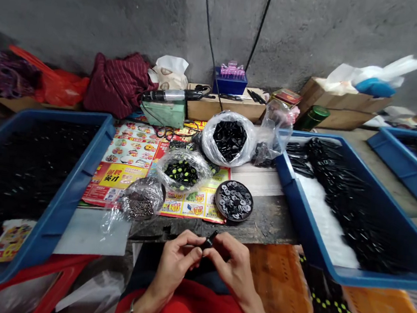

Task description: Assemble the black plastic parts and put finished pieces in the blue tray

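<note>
So you've got both hands pulled in tight, left hand (176,259) and right hand (233,265) fingertip to fingertip. The thumbs and forefingers of both are pinched onto one small black clip (209,240), which pokes up right between them. Straight past your fingertips sits the round dish (234,200) of little black rings, out beyond your left fingers are the bag of metal bits (141,205) and the bag of black and green pieces (182,171), and the left blue tray (72,196) and right blue tray (298,212) lie well out to either side.
</note>
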Demonstrator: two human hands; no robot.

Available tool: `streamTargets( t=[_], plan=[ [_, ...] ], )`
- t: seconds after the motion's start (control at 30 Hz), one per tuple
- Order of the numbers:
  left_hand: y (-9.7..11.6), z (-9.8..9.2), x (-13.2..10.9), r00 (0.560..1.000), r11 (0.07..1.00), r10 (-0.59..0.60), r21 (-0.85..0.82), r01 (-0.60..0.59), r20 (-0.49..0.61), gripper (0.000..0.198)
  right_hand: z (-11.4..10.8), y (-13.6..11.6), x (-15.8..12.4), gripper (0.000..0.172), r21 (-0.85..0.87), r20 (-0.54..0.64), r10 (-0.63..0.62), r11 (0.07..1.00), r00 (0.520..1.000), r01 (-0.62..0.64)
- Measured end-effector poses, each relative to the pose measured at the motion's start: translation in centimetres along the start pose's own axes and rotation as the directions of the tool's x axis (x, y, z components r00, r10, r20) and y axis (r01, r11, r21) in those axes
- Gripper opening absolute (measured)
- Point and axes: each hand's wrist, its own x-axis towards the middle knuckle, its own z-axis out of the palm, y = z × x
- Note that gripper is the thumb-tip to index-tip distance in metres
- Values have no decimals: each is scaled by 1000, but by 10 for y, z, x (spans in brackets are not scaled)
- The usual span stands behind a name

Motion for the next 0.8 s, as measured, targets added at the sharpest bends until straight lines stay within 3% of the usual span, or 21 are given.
streamTargets(
  t=[0.1,0.2,0.33,0.43,0.53,0.63,0.8],
  plan=[
    [0,2,-1,1000,1000,18,19,-18,17,25,-2,-5,0,27,-110,5,-75,991,997,75],
    [-1,1,-1,999,999,34,40,-35,25,22,-3,-6,3,39,-80,56,-22,996,998,27],
    [-3,-1,-1,996,994,82,64,-83,29,18,-3,1,7,47,107,182,155,979,971,-176],
    [-2,-1,-1,994,990,108,83,-110,33,15,0,10,6,52,304,307,285,874,908,-378],
    [0,0,0,995,991,98,92,-101,33,17,3,16,5,55,412,377,316,785,871,-463],
    [3,0,1,998,997,55,61,-56,26,21,5,17,5,55,459,371,318,754,873,-470],
    [7,2,1,1000,1000,-10,7,10,20,23,6,16,8,43,523,252,337,741,907,-420]
  ],
)
